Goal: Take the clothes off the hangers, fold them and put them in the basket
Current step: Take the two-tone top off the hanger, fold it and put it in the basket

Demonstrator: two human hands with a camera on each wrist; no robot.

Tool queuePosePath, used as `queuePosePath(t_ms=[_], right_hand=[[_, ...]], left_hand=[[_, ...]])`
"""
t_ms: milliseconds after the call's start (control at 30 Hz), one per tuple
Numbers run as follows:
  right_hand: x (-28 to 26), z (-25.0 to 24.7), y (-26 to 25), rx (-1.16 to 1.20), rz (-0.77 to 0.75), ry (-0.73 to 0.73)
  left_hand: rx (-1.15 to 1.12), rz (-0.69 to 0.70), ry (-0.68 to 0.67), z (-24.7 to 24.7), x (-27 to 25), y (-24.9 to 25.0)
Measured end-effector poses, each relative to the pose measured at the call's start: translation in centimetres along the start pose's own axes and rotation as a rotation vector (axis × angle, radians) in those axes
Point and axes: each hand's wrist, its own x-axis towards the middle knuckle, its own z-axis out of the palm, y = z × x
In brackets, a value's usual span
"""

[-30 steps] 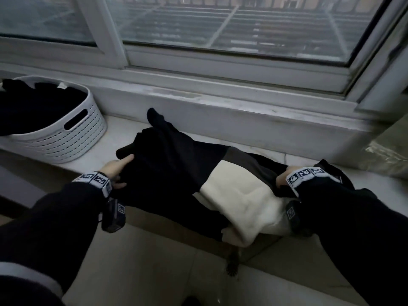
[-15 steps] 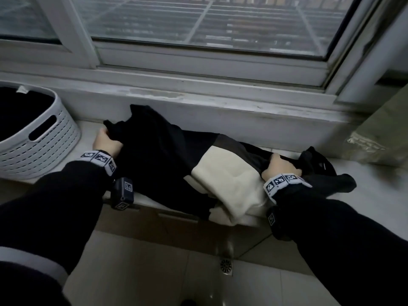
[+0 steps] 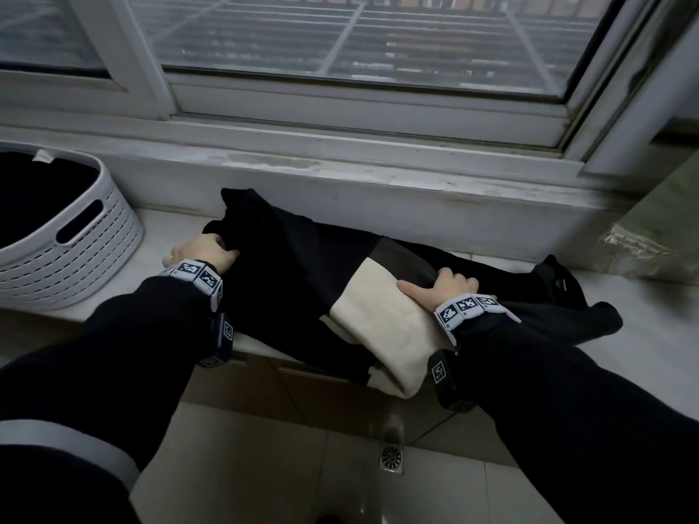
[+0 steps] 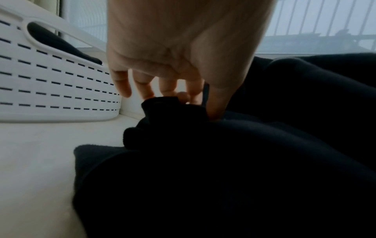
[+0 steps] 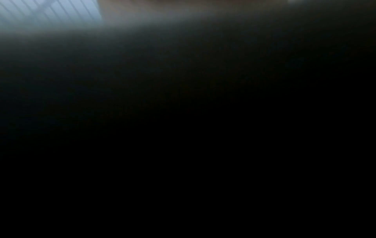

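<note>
A black garment (image 3: pixel 287 281) with a cream panel (image 3: pixel 378 319) and a brown band lies crumpled along the white ledge (image 3: pixel 643 334) under the window. My left hand (image 3: pixel 206 251) grips its black left end; in the left wrist view the left hand (image 4: pixel 179 99) pinches a fold of the black fabric (image 4: pixel 223 161) between thumb and fingers. My right hand (image 3: pixel 442 287) sits where cream meets brown, fingers curled into the cloth, thumb stretched along the cream. The right wrist view is almost wholly dark. The white slotted basket (image 3: pixel 94 251) stands at the left with dark clothes inside.
The basket wall (image 4: pixel 50 88) is a short way left of my left hand. More black cloth (image 3: pixel 559 289) trails to the right on the ledge. A pale wrapped bundle (image 3: pixel 650 243) leans at the far right. Below the ledge is tiled floor with a drain (image 3: pixel 391 457).
My left hand carried the black end from the ledge's front edge back toward the wall. My right hand came out from the cloth onto the cream panel, thumb now stretched out.
</note>
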Motion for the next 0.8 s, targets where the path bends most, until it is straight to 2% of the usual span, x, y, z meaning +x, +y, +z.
queuePosePath(t_ms=[100, 233, 300, 367, 433, 500, 567, 600, 700, 800], right_hand=[[0.1, 0.3, 0.1, -0.012, 0.004, 0.012], [0.6, 0.8, 0.4, 0.024, -0.007, 0.023], [0.8, 1.0, 0.5, 0.029, -0.009, 0.032], [0.8, 1.1, 0.4, 0.024, -0.013, 0.027], [0.8, 1.1, 0.2, 0.006, -0.015, 0.029], [0.5, 1.3, 0.1, -0.013, -0.011, 0.070], [0.0, 1.7, 0.0, -0.022, -0.016, 0.132], [-0.3, 1.8, 0.0, -0.021, -0.019, 0.152], [-0.9, 1.6, 0.0, -0.042, -0.024, 0.139], [-1.1, 1.2, 0.3, -0.089, -0.026, 0.090]], left_hand=[[-0.203, 0.028, 0.083, -0.8, -0.2, -0.4], [-0.733, 0.134, 0.291, -4.6, -0.6, -0.7], [-1.011, 0.146, 0.273, -6.9, -0.8, -1.2], [-1.252, 0.032, 0.176, -7.9, -1.3, -2.9], [-1.230, -0.094, 0.092, -7.1, -1.9, -5.3], [-1.034, -0.180, -0.041, -5.0, -2.9, -7.3], [-0.879, -0.206, -0.139, -2.2, -3.4, -8.1], [-0.803, -0.175, -0.184, -1.0, -3.7, -7.7], [-0.650, -0.081, -0.204, 1.1, -4.0, -6.0], [-0.692, -0.172, -0.159, 1.6, -3.0, -5.3]])
